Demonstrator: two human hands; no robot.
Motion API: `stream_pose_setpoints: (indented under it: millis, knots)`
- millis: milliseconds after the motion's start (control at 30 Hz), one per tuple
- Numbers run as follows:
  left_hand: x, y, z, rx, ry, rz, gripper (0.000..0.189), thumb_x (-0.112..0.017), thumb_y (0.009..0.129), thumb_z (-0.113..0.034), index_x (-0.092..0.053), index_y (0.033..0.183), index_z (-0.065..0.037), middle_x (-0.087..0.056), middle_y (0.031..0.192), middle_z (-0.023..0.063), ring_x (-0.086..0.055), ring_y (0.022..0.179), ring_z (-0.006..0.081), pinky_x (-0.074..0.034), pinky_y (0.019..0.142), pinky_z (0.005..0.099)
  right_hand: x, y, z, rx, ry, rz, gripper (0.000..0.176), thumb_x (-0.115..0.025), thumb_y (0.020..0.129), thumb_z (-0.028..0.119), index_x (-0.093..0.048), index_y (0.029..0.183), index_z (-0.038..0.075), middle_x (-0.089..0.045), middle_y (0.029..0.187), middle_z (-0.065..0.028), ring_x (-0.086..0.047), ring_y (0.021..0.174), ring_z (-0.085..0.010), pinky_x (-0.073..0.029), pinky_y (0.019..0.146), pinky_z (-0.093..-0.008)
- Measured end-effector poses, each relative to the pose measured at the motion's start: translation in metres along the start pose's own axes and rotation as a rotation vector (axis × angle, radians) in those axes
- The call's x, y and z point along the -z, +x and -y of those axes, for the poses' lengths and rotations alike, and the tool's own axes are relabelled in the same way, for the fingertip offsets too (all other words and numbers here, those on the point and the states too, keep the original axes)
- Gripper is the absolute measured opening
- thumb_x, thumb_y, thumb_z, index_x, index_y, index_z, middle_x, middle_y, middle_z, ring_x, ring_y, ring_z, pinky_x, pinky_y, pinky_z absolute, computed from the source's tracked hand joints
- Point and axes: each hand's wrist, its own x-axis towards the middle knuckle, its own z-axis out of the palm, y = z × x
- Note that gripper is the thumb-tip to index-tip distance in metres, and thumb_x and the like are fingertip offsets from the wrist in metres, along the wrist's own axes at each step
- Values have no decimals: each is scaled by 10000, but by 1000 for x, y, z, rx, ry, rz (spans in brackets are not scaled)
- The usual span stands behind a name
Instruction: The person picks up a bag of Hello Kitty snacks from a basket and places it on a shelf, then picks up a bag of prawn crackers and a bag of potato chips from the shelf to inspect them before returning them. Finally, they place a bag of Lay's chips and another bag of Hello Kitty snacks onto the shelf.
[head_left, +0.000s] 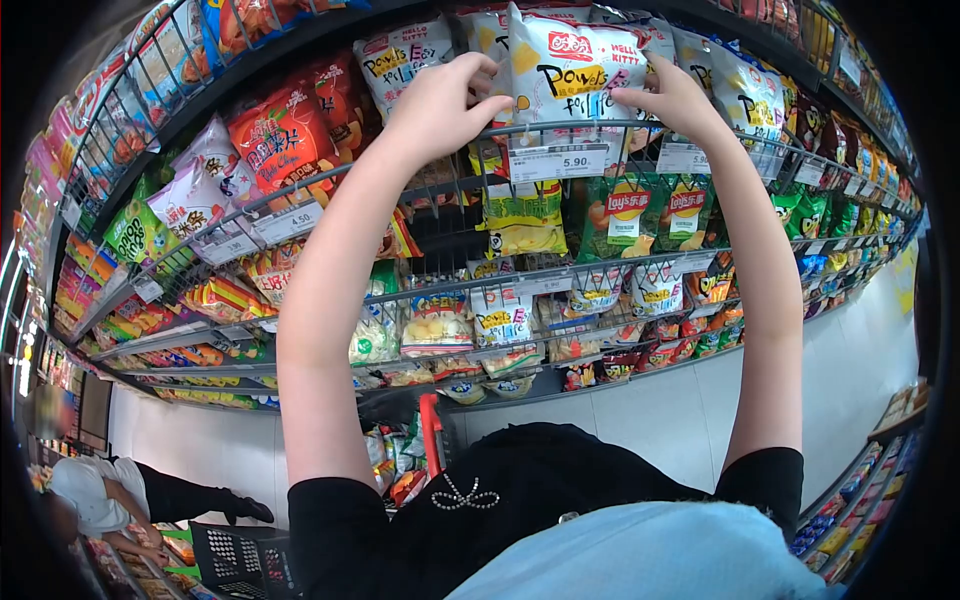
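A white snack bag (575, 70) with "Powers for life" and "Hello Kitty" printing stands upright at the front of the upper wire shelf. My left hand (450, 108) is at its left edge, fingers curled and thumb against the side. My right hand (680, 100) grips the right edge, with its thumb on the front and the other fingers partly hidden behind. Similar white bags stand on both sides, including one at the left (400, 65) and one at the right (750, 95). Below the bag, a price tag (558, 162) reads 5.90.
Wire shelf rails (450, 215) run across in front of me. Green Lay's bags (625, 215) and a yellow bag (525, 215) hang below. A cart with a red handle (431, 435) holds snack packs by my body. Another person (110, 495) stands at lower left near a dark basket (240, 560).
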Motion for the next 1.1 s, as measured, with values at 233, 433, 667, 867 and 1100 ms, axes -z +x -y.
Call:
stream_pose_setpoints:
  millis: [233, 433, 667, 867, 1100]
  knots:
    - [-7, -136, -38, -260, 72, -508, 197, -679, 659, -21, -588, 834, -20, -622, 784, 102, -601, 686, 244, -481, 636, 323, 9, -46, 1, 142, 234, -353, 755, -662, 776, 252, -245, 1341, -26, -513, 1194, -186, -543, 1051, -238, -442, 862, -337]
    - [-82, -281, -43, 179, -8, -165, 167, -671, 673, -68, -590, 816, -36, -618, 787, 103, -599, 699, 262, -474, 615, 338, -15, -149, 51, 482, 371, -663, 610, -614, 752, 23, -318, 1286, 27, -539, 1109, -223, -568, 961, -257, -447, 857, -396]
    - [-116, -401, -47, 579, 162, 84, 180, -664, 675, -120, -582, 810, -34, -591, 769, 108, -576, 709, 297, -465, 622, 384, -157, -233, 45, 114, 473, -94, 410, -650, 703, 28, -500, 1082, -17, -618, 886, -138, -612, 755, -230, -480, 680, -319]
    - [-126, -451, -54, 671, 162, 189, 260, -669, 665, -139, -563, 882, -43, -566, 871, 119, -546, 844, 295, -440, 710, 392, -266, -293, -25, 152, 6, 908, 506, -640, 753, 287, -477, 1146, 14, -580, 1015, -195, -565, 950, -337, -471, 780, -417]
    - [-131, -468, -74, 853, 117, 157, 316, -644, 686, -157, -539, 964, -48, -555, 900, 128, -527, 862, 318, -422, 725, 420, -333, -357, -65, 37, -115, 1257, 609, -639, 751, 356, -440, 1220, 22, -486, 1199, -219, -460, 1112, -354, -365, 952, -402]
